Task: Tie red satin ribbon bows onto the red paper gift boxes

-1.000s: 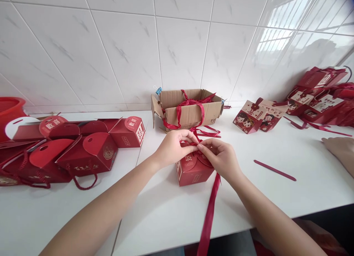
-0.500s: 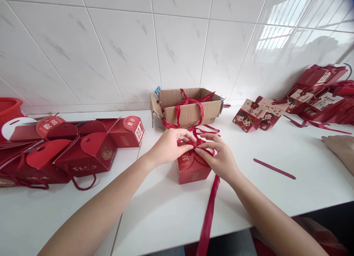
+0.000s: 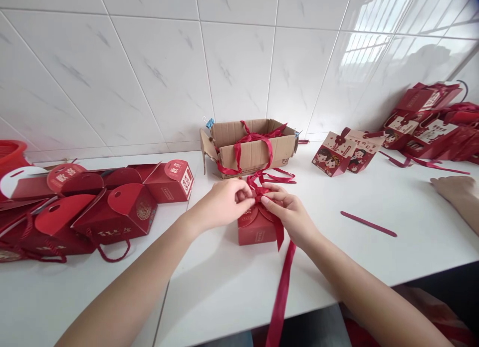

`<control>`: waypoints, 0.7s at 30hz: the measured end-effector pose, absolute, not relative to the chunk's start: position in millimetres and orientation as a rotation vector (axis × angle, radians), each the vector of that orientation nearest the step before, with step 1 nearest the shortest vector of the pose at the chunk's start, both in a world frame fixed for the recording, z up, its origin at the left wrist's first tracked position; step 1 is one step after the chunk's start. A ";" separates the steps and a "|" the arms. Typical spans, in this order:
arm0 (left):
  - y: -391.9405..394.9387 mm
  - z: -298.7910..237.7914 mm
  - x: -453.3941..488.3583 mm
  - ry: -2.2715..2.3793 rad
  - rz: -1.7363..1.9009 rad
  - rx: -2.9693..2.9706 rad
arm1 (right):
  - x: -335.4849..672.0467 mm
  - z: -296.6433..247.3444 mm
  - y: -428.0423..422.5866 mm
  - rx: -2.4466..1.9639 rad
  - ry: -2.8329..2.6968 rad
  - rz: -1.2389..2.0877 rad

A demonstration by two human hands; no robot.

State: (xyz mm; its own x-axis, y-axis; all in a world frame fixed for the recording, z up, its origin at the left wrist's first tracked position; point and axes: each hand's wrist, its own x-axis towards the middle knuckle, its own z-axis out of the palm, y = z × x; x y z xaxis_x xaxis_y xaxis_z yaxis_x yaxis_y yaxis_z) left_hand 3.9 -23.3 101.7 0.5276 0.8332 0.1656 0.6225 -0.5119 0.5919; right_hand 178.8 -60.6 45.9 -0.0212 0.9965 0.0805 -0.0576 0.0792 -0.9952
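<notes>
Dark red ribbon (image 3: 281, 282) is seen at the lower centre of the frame, where one long tail hangs over the front edge of the white table top (image 3: 224, 292) and runs up to a small red box (image 3: 254, 231). The red box stands upright on the table at the centre of the frame. Above its curved top flaps the ribbon is gathered into a knot. The knot is pinched from the left by the closed thumb and fingertips of the left hand (image 3: 224, 202) and from the right by those of the right hand (image 3: 290, 214); the fingertips of the two hands meet over the box top. A short ribbon end hangs down the front right corner of the box. A loose ribbon strip (image 3: 368, 223) lies flat at the right, and another person's hand (image 3: 451, 189) rests on the table at the right edge. At the left, a pile of red carrier boxes (image 3: 116, 214) with cord handles lies on its side. Behind the red box, an open cardboard carton (image 3: 284, 150) is draped with more ribbon. Two printed boxes (image 3: 335, 157) lie to its right, and a heap of similar boxes (image 3: 430, 125) fills the upper right. A red basket (image 3: 11, 152) is partly visible at the far left, against the tiled wall (image 3: 149, 62).
</notes>
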 end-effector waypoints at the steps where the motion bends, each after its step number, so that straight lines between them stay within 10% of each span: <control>1: -24.5 103.6 2.0 1.127 0.510 2.296 | 178.2 45.4 -60.8 -1.115 -1.228 1.168; 21: -28.1 104.3 5.6 1.052 0.532 2.370 | 206.7 54.1 -57.5 -1.243 -1.883 0.485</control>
State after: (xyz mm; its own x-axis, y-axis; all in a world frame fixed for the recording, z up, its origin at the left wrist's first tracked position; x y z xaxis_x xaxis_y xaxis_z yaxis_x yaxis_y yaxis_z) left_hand 5.6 -28.1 104.3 0.6272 0.7643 0.1499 0.5733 -0.5833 0.5754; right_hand 206.7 -57.5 54.1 -0.1867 0.8905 0.4149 0.5791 0.4409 -0.6858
